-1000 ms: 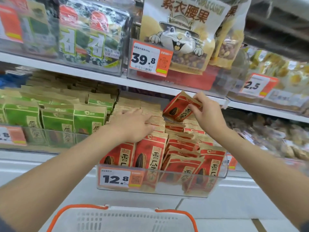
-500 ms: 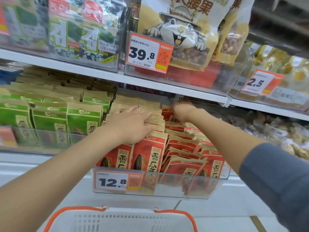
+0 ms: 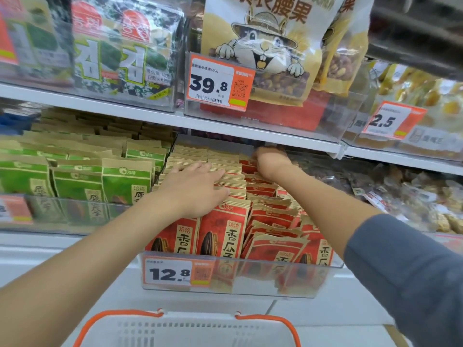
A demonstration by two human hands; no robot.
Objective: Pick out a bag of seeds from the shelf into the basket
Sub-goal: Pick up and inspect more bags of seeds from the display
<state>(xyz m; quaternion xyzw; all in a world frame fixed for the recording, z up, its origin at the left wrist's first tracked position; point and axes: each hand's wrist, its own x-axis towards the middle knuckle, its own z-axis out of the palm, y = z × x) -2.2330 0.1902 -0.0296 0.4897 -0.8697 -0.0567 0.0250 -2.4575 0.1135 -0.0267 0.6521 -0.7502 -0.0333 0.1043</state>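
Reaching deeper than a second ago, when it held one red packet up in the air, the right hand (image 3: 269, 161) now sits at the far back of the clear bin (image 3: 250, 279), tucked just under the edge of the shelf (image 3: 225, 128) above, with no packet raised in view. Its fingers are bent down among the rear packets and hidden, so whether it has hold of one cannot be told. The left hand (image 3: 198, 189) has barely shifted: it lies flat, fingers straight, pressing on the top seams of the left-hand rows and gripping nothing. The red seed bags (image 3: 223, 236) stand upright in files that run from 6 o'clock at the bin's front toward 12 o'clock at its back, their top seams lying across from 9 to 3 o'clock. From the left hand, the right hand is at about 2 o'clock and is plainly the nearer to the rear packets; any bag it takes would likely have to come up and back toward 6 o'clock, clear of the shelf lip overhead and over the bin's front wall, where the 12.8 price tag (image 3: 169, 271) hangs. The basket (image 3: 188, 331) waits directly below at 6 o'clock, well apart from both hands, its visible part holding no bag. Green bags (image 3: 125, 181) fill the neighbouring bin at 9 o'clock, untouched.
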